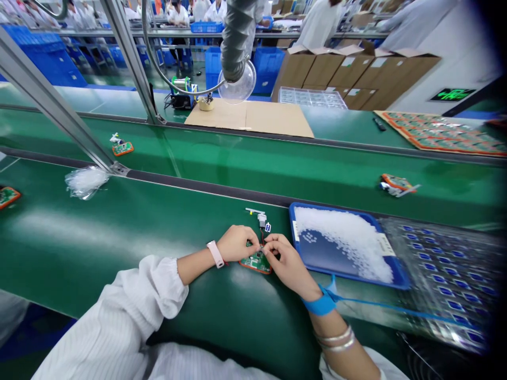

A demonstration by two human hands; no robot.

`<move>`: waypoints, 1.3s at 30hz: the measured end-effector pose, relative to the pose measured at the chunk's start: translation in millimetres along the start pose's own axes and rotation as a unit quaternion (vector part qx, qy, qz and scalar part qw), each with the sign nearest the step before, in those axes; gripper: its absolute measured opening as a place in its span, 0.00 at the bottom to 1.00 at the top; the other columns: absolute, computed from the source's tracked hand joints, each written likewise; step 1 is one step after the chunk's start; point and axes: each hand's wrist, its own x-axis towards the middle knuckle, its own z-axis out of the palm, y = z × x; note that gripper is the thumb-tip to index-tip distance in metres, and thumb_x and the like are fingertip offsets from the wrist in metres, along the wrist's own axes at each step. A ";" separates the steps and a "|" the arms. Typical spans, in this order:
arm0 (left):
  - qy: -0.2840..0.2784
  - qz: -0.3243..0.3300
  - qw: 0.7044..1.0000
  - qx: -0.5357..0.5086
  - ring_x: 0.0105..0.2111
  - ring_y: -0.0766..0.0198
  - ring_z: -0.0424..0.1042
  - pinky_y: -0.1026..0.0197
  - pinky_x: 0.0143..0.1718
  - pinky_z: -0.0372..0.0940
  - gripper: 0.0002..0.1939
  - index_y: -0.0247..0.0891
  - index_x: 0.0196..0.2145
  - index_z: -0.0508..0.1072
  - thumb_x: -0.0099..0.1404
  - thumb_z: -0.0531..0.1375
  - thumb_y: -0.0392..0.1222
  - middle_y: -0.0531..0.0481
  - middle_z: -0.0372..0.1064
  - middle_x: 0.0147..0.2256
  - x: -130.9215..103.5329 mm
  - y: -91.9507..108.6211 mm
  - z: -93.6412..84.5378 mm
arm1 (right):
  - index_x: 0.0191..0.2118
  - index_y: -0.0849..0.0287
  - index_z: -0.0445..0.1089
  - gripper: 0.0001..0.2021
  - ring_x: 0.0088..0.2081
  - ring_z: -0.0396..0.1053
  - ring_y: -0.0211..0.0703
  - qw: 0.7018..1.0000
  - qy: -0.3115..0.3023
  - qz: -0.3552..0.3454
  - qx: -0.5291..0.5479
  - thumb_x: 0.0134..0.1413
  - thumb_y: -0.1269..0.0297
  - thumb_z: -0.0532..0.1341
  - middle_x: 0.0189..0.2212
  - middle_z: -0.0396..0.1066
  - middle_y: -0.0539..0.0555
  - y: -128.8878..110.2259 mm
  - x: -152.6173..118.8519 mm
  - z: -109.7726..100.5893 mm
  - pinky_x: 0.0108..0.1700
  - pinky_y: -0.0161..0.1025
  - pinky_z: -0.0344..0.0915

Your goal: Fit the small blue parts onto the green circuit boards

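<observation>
A green circuit board with an orange edge (256, 263) lies on the green bench in front of me. Over its upper part, my left hand (237, 244) and my right hand (285, 263) meet with fingertips pinched together. What sits between the fingertips is too small to make out. Just beyond the hands, dark and red wires run from the board to a white part (262, 218). A small blue-and-white square piece (268, 227) is beside that part. To the right of my right hand, a blue tray (312, 268) carries many small white pieces (336, 224).
A clear tray of small dark-blue squares (425, 245) stands far right; a blue wrist cord (390, 305) trails towards it. Boards with attached parts (122, 148) (396, 183) lie on the green belt. A clear plastic bundle (86, 182) lies left, near a metal post (127, 53). A duct (237, 39) hangs ahead.
</observation>
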 end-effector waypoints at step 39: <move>0.312 -0.107 0.904 0.271 0.55 0.45 0.55 0.44 0.55 0.53 0.29 0.34 0.55 0.60 0.56 0.60 0.39 0.37 0.59 0.53 73.9 -119.2 -122.2 | 0.32 0.60 0.72 0.10 0.39 0.63 0.51 0.914 0.229 -0.067 -0.328 0.47 0.71 0.54 0.36 0.64 0.60 90.4 -3.4 -107.5 0.42 0.50 0.61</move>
